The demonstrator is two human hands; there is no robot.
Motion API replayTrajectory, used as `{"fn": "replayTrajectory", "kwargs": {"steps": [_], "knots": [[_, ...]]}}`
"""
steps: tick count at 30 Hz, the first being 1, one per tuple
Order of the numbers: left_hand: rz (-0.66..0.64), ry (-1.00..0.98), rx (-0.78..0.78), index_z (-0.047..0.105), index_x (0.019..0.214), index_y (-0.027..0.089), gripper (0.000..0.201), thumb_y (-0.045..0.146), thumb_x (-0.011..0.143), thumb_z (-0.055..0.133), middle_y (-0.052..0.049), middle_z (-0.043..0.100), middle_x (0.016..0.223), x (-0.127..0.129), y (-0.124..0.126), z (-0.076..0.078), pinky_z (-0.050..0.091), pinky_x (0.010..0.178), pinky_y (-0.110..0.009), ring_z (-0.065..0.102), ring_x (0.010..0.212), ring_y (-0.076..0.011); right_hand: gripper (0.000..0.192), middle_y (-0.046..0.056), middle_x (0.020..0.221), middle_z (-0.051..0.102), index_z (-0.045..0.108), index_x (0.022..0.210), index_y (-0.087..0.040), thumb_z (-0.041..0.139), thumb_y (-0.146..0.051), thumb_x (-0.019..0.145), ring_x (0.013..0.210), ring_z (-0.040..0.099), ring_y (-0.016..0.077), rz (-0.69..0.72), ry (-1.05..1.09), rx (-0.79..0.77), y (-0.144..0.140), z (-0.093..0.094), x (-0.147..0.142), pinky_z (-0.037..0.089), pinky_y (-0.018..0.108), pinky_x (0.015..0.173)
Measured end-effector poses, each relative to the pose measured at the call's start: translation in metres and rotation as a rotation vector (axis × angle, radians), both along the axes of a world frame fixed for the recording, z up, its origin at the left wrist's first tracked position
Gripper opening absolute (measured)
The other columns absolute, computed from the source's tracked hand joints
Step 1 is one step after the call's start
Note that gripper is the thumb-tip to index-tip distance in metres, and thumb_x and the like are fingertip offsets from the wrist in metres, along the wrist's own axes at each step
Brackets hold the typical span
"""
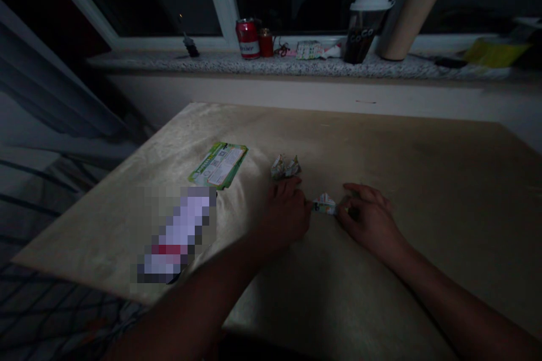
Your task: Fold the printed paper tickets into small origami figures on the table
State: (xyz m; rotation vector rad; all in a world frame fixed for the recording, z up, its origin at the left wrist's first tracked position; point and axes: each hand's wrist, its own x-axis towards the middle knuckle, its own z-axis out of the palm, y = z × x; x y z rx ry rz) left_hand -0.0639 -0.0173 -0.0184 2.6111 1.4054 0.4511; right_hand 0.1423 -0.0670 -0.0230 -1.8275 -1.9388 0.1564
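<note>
A small printed piece of folded paper (325,204) with a pointed top lies between my two hands on the table. My left hand (290,211) is closed at its left end, fingers curled and thumb side touching it. At the other end, the thumb and forefinger of my right hand (370,217) pinch the paper, with the other fingers held out past it. Just beyond my left hand stand folded paper shapes (285,166) with similar print. Dim light hides the fine folds and exact fingertip contact.
Green printed sheets (219,164) lie left on the pale table (406,163), near a blurred-out bright oblong object (178,237). Behind, the stone windowsill (212,65) carries a red can (248,39), a small red jar (266,42), a lidded drink cup (362,31) and a cardboard tube (415,11).
</note>
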Motion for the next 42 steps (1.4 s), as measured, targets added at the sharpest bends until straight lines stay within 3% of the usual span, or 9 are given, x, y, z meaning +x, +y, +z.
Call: {"fn": "replayTrajectory", "kwargs": {"steps": [6, 16, 30, 36, 42], "knots": [[0.019, 0.026, 0.022, 0.065, 0.096, 0.012, 0.027, 0.034, 0.096, 0.049, -0.017, 0.053, 0.139, 0.001, -0.001, 0.000, 0.035, 0.107, -0.052, 0.046, 0.129, -0.0324, 0.019, 0.009, 0.129, 0.066, 0.075, 0.073, -0.023, 0.064, -0.033, 0.085, 0.120, 0.054, 0.0378, -0.023, -0.025, 0.000, -0.001, 0.000, -0.001, 0.041, 0.059, 0.097], [0.052, 0.058, 0.037, 0.066, 0.097, 0.012, 0.028, 0.034, 0.096, 0.049, -0.016, 0.054, 0.141, 0.003, -0.003, 0.004, 0.038, 0.105, -0.052, 0.047, 0.128, -0.0321, 0.040, 0.010, 0.132, 0.065, 0.074, 0.068, -0.022, 0.065, -0.058, 0.083, 0.122, 0.052, 0.0414, -0.085, -0.146, -0.020, 0.002, 0.008, -0.012, 0.042, 0.061, 0.092], [0.049, 0.024, 0.001, 0.067, 0.096, 0.013, 0.027, 0.034, 0.095, 0.051, -0.016, 0.054, 0.140, 0.003, -0.002, 0.003, 0.036, 0.107, -0.052, 0.047, 0.129, -0.0326, 0.042, 0.010, 0.133, 0.064, 0.075, 0.070, -0.022, 0.062, -0.059, 0.085, 0.121, 0.052, 0.0412, -0.083, -0.150, -0.026, 0.002, 0.008, -0.012, 0.042, 0.061, 0.091], [0.041, 0.019, -0.019, 0.068, 0.097, 0.012, 0.049, 0.057, 0.091, 0.051, -0.018, 0.052, 0.141, 0.003, -0.001, 0.007, 0.034, 0.109, -0.053, 0.044, 0.132, -0.0352, 0.040, 0.011, 0.132, 0.064, 0.075, 0.069, -0.022, 0.063, -0.057, 0.085, 0.120, 0.053, 0.0413, -0.076, -0.135, -0.022, 0.003, 0.006, -0.011, 0.042, 0.061, 0.091], [0.052, 0.025, -0.029, 0.070, 0.092, 0.014, 0.045, 0.056, 0.087, 0.056, -0.015, 0.054, 0.139, 0.004, 0.002, 0.009, 0.036, 0.106, -0.055, 0.046, 0.130, -0.0342, 0.034, 0.008, 0.132, 0.064, 0.075, 0.069, -0.025, 0.066, -0.055, 0.083, 0.122, 0.053, 0.0393, -0.070, -0.095, -0.037, 0.004, 0.005, -0.007, 0.040, 0.060, 0.094]]}}
